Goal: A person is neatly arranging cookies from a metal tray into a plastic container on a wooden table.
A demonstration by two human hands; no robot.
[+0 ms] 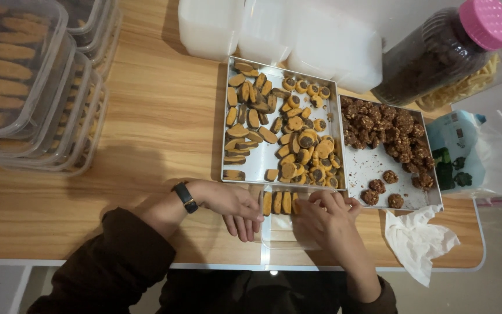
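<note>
The right hand (327, 218) has its fingers curled together on the end of a short row of orange cookies (279, 202). The cookies stand on edge inside a clear box (286, 235) at the near edge of the table (158, 134). The left hand (235, 208) lies loose on the left side of the box, fingers bent down, holding nothing. A black watch (185, 197) is on that wrist.

Just behind the box sits a metal tray (274, 154) full of orange cookies. Touching its right side is a second tray (373, 166) with dark round cookies. A white tissue (418, 239) lies near the right hand. Stacked filled boxes (24, 87) stand far left, with bare wood between. A pink-lidded jar (443, 52) stands behind.
</note>
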